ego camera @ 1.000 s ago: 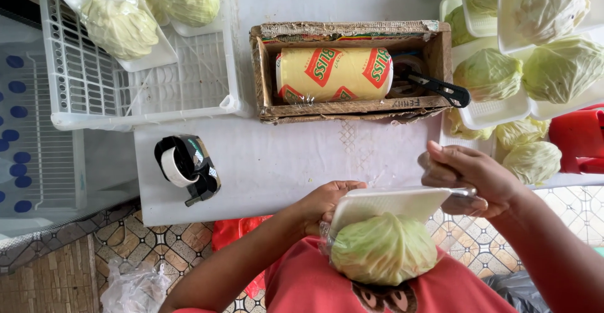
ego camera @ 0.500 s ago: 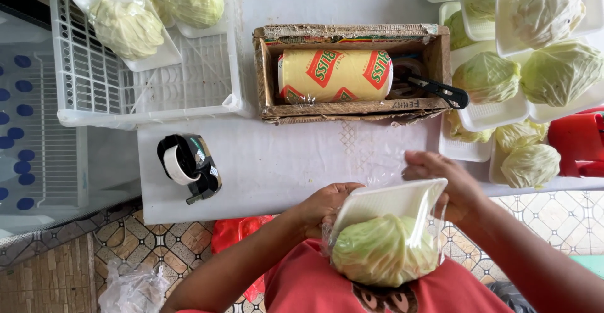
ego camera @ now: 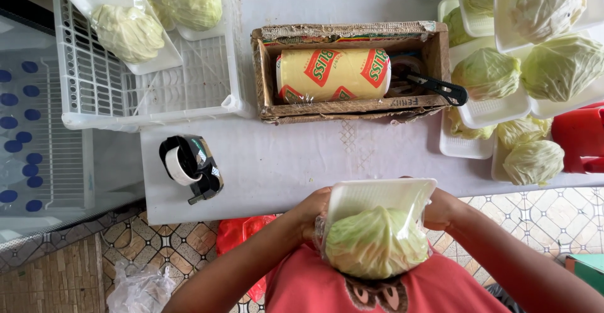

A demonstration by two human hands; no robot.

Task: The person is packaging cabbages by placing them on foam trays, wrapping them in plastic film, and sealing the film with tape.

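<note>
Pale green cabbage on its white foam tray, under clear plastic film, sits at the near edge of the white surface, against the person's red shirt. Left hand grips the tray's left side; right hand clasps its right side.

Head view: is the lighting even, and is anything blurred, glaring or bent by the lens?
Head view: soft, even daylight with faint shadows; sharp throughout, no motion blur on either hand; slight sheen on the plastic film over the held cabbage and on the yellow wrap roll; the white crate bows a little near the frame edge.
</note>
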